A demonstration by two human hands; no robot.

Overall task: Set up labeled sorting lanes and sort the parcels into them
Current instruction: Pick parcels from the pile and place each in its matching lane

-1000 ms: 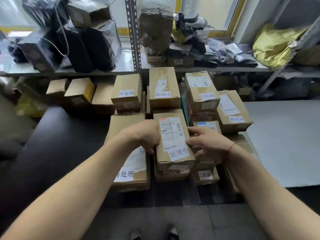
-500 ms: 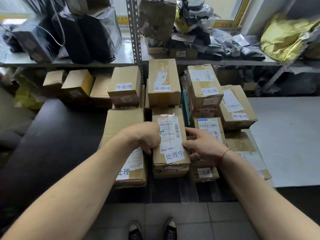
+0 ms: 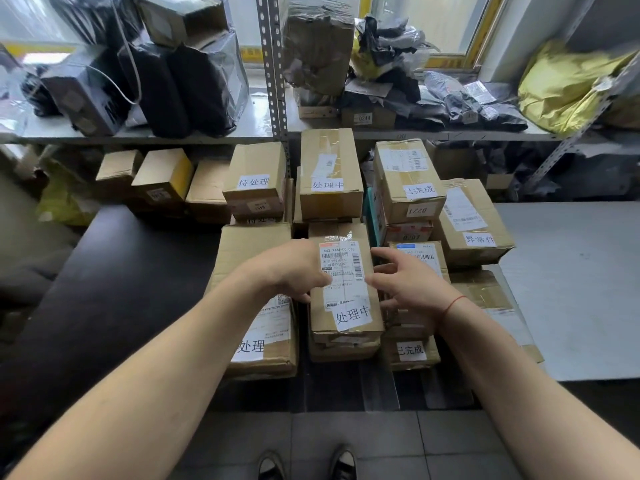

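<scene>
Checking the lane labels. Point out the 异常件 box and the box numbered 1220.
异常件 box (image 3: 476, 223): head view, on its top face.
Box numbered 1220 (image 3: 408, 183): head view, on its taped top.

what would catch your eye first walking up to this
Two bare hands meet over the middle of a cluster of cardboard boxes: the left hand and the right hand flank a long box with a shipping label and a white 处理中 tag. Around it, boxes carry similar white tags. On the shelf behind sit black wrapped parcels, and a yellow bag lies far right.
</scene>
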